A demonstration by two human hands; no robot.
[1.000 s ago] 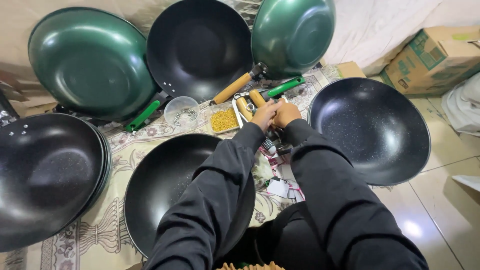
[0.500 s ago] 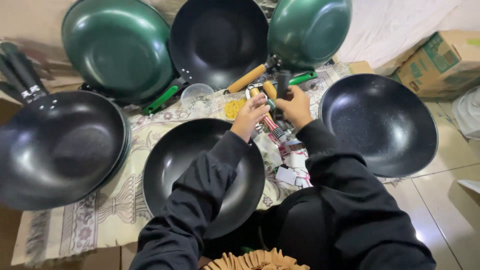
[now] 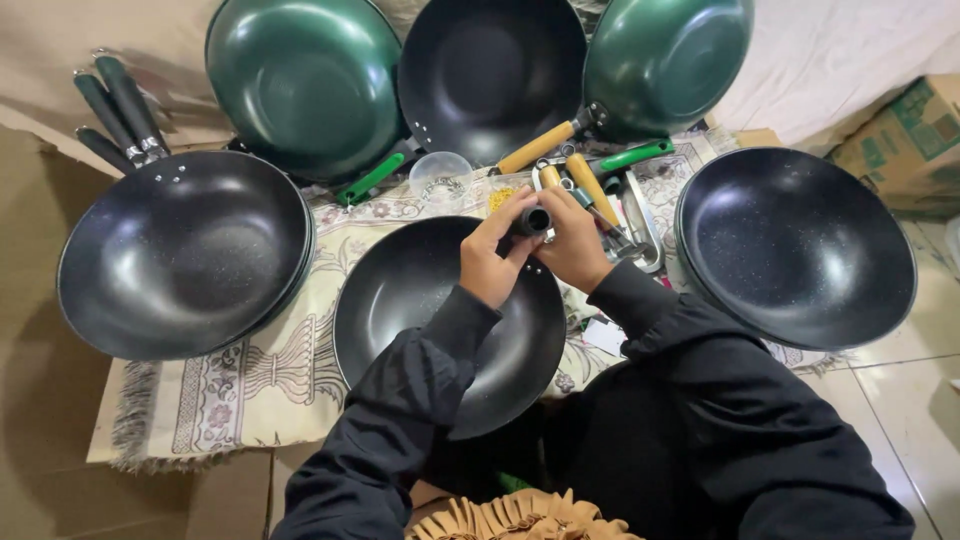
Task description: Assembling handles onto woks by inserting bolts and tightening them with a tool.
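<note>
Both hands have pulled back from the handle pile to the centre wok's (image 3: 440,320) twelve-o'clock rim. Left hand (image 3: 490,265) and right hand (image 3: 575,245) pinch a short black tube (image 3: 535,220) between them. Black wok (image 3: 185,255) crowds nine o'clock, another (image 3: 795,245) three o'clock; patterned cloth (image 3: 270,385) shows between.

Floor: pale glossy tiles (image 3: 905,400), right. Patterned fringed cloth (image 3: 250,380), centre. Flattened brown cardboard (image 3: 40,400), left. White sheet (image 3: 830,60), far right.

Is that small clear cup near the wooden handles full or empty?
Nearly empty. The clear cup stands upright on the patterned cloth; only a few small metal bits show at its bottom.
</note>
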